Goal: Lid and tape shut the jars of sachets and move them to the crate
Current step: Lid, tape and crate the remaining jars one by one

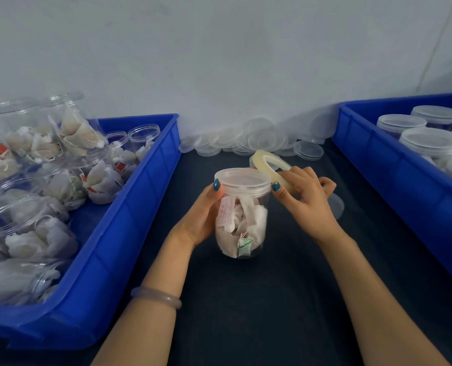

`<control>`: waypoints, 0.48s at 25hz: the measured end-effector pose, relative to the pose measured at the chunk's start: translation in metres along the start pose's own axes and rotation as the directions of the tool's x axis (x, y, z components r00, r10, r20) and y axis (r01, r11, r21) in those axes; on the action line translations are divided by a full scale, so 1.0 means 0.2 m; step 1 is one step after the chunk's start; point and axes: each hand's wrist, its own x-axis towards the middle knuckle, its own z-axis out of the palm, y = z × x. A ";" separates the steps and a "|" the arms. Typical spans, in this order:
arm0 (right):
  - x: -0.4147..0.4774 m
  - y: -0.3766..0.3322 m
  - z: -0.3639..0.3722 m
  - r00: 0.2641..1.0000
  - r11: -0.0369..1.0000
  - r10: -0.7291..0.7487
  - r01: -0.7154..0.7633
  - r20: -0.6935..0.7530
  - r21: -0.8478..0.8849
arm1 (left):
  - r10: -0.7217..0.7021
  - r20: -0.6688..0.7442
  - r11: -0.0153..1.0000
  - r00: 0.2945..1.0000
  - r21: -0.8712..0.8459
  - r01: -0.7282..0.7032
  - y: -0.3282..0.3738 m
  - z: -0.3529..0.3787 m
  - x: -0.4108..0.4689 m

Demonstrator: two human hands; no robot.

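The clear plastic jar of white sachets (242, 228) is standing, translucent round lid (242, 180) on, on the dark table (246, 299). The left hand (202, 220) is curling around its side; the right hand (306, 204) is gripping a yellowish tape roll (268, 162), thumb seemingly touching the lid's rim.

At frame centre, a clear plastic jar of white sachets (242, 223) stands on the dark surface (246, 299), capped by a translucent round lid (242, 180). The left grip (203, 217) holds its side. The right grip (306, 199) holds a yellowish tape roll (258, 157), its thumb touching the lid's rim. A blue plastic crate (130, 220) sits at left, and another blue crate (378, 159) at right.
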 end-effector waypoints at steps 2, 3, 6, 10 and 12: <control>0.00 -0.01 0.00 1.000 1.000 0.001 0.000 -0.010 0.028 | 0.038 0.019 0.999 0.999 0.032 -0.039 0.00 -0.01 0.01; 0.00 -0.01 0.00 1.000 1.000 0.008 -0.007 -0.025 0.031 | 0.062 -0.004 0.997 0.998 0.046 -0.062 0.01 -0.01 0.01; 0.00 -0.01 0.00 0.995 0.999 0.036 -0.039 -0.088 -0.033 | 0.108 -0.187 0.993 0.976 0.068 -0.097 0.01 0.00 0.04; -0.01 -0.02 0.03 0.992 0.986 0.017 -0.037 -0.123 -0.162 | 0.125 -0.304 0.989 0.945 0.115 -0.094 -0.03 -0.02 0.07; 0.00 -0.01 0.02 0.989 0.969 0.047 -0.079 -0.140 -0.235 | 0.113 -0.320 0.991 0.941 0.099 -0.085 -0.04 -0.03 0.08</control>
